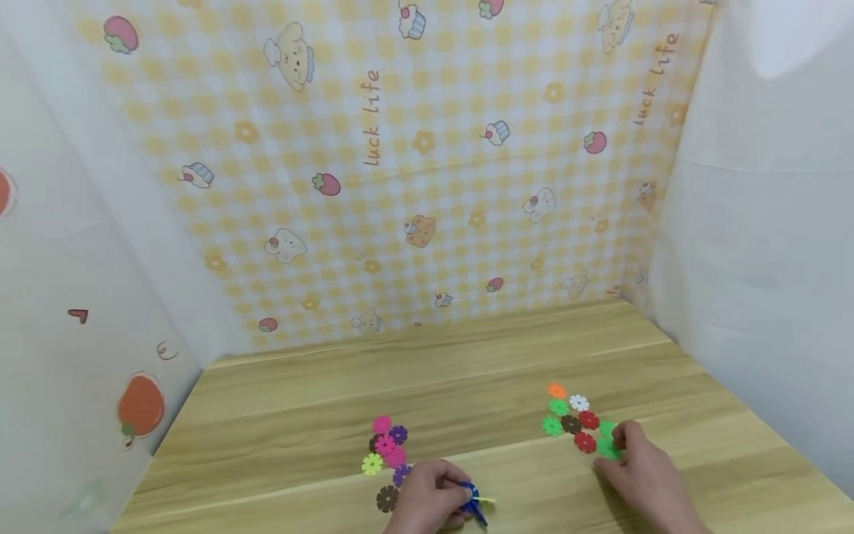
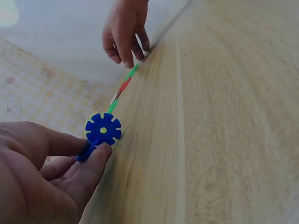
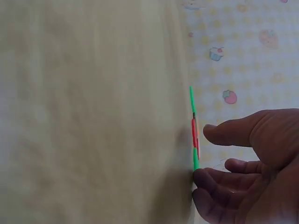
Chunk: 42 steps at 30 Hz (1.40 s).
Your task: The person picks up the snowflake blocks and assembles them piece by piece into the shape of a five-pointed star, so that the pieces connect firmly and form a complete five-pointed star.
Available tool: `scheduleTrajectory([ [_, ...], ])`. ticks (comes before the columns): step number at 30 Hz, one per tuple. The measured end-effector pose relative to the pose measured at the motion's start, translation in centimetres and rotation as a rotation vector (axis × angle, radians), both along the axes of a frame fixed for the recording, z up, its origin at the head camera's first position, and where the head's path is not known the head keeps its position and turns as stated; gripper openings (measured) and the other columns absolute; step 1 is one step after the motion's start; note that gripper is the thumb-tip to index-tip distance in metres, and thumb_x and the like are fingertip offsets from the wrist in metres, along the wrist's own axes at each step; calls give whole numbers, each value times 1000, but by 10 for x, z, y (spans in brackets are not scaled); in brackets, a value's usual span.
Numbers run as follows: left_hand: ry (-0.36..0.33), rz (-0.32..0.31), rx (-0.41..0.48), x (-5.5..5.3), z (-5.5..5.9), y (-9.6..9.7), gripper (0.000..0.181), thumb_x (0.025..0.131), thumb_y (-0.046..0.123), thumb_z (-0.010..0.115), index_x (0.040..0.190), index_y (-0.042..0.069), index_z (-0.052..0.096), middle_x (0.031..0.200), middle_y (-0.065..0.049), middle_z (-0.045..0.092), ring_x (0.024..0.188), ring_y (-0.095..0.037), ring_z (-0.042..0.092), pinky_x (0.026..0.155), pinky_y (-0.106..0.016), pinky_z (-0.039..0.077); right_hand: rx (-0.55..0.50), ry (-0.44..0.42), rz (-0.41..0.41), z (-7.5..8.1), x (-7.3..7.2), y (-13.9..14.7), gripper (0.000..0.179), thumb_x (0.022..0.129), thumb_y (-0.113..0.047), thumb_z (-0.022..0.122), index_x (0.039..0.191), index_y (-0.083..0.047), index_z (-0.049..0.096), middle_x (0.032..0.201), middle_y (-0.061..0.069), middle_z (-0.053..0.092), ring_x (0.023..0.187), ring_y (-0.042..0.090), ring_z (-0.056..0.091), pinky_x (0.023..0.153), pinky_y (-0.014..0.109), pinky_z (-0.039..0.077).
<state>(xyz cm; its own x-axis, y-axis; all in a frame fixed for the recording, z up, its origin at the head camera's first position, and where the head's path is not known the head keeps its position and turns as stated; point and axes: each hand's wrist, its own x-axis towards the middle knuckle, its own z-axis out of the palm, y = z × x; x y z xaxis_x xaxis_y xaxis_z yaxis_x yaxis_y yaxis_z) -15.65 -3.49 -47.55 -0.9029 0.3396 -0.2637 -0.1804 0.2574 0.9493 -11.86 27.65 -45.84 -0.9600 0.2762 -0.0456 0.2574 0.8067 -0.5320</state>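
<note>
My left hand (image 1: pixel 430 497) pinches a few joined snowflake discs between thumb and fingers, close over the table's front. Blue discs (image 2: pixel 103 129) make up most of the piece, and a yellow disc (image 1: pixel 487 500) sticks out edge-on to the right. My right hand (image 1: pixel 643 467) is at the right-hand group, its fingertips by two green discs (image 1: pixel 606 448), which it partly covers. In the right wrist view thumb and fingers are spread apart, with the fingertips at the edge of a green disc (image 3: pixel 195 158); whether they touch it I cannot tell.
Beside the right hand lie red (image 1: pixel 585 443), brown (image 1: pixel 571 424), white (image 1: pixel 579 403), orange (image 1: pixel 557 391) and green discs (image 1: pixel 552 426). Left of centre is another group with pink (image 1: pixel 382 424), purple (image 1: pixel 398 434), yellow-green (image 1: pixel 372 464) and brown discs (image 1: pixel 387 499). Cloth walls surround the wooden table (image 1: pixel 467 386).
</note>
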Motion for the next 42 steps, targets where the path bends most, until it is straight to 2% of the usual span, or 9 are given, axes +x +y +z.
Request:
scheduleTrajectory([
  [6,19,4,-15,-3,-3,-2,7,83,3,69,90,2,69,74,-4,65,62,-12,64,55,-27,56,23,36,-10,-3,-15,4,56,82,-23,74,114,8,41,111,28,59,90,34,60,77,49,51],
  [9,27,-2,-36,-3,-4,-1,6,83,4,71,89,4,70,72,-3,66,61,-11,64,54,-26,56,17,47,-32,-4,-16,6,61,80,-21,76,116,11,38,113,36,55,97,45,59,79,54,51],
  [13,33,-24,-50,-3,-6,1,6,81,6,73,87,5,70,71,-2,66,60,-11,63,53,-26,55,-17,51,-72,-7,-13,11,73,78,-24,79,119,15,33,114,42,47,99,48,54,81,59,49],
  [19,62,-47,-41,-3,-7,0,11,80,10,74,89,4,70,72,-2,66,62,-12,63,55,-29,56,-30,60,-77,-9,-11,15,75,80,-24,77,122,14,29,107,37,54,92,41,57,79,56,50],
  [22,96,-62,-56,-3,-5,-1,14,80,14,75,90,5,70,72,-1,66,61,-13,62,56,-30,55,-24,57,-80,-9,-13,13,71,82,-19,74,125,15,29,108,36,57,95,45,59,80,56,51],
  [26,120,-79,-61,-3,-3,-1,16,80,18,76,89,5,70,72,-1,67,61,-13,61,55,-30,55,-4,56,-70,-10,-14,12,64,83,-15,70,123,17,32,101,31,59,89,43,61,72,49,54],
  [31,123,-83,-58,-3,-3,-1,18,81,20,76,90,6,70,72,0,67,61,-13,61,54,-29,54,37,94,-48,-12,-13,12,53,76,-16,66,114,16,46,91,19,59,74,25,51,59,33,46],
  [37,128,-77,-65,-2,-2,-1,17,82,22,74,89,6,71,72,-1,68,60,-14,62,54,-29,53,67,163,-9,-17,-12,13,29,75,-14,66,96,5,65,80,7,59,69,19,47,57,28,39],
  [42,159,-99,-100,-1,1,-3,14,86,24,71,88,10,72,73,1,67,61,-13,60,54,-28,50,22,155,-20,-21,-10,17,30,78,-18,68,100,2,69,85,6,65,72,17,51,59,27,43],
])
